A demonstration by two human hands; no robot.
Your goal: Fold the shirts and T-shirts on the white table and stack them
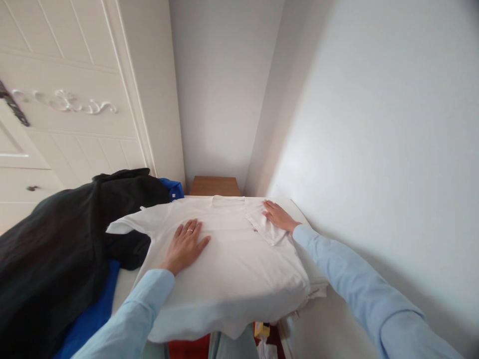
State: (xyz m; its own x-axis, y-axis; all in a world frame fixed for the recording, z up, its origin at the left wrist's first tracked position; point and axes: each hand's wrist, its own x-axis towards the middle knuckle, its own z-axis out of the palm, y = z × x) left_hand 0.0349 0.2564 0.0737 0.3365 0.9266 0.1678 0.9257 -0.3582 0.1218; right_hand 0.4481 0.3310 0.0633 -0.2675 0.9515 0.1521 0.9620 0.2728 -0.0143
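Note:
A white T-shirt (224, 264) lies spread out before me, its neckline at the far edge and its hem hanging over the near edge. My left hand (186, 245) rests flat on the shirt's left chest area, fingers stretched, with a ring on one finger. On the other side, my right hand (279, 215) lies with extended fingers on the right sleeve, which is folded inward over the body. Part of a small dark print shows beside that sleeve. The left sleeve sticks out over dark clothing.
Black clothing (56, 239) and blue fabric (92, 309) are heaped at the left, by a white wardrobe (157, 89). A brown wooden surface (215, 186) stands behind the shirt. The pale wall (381, 124) runs close along the right.

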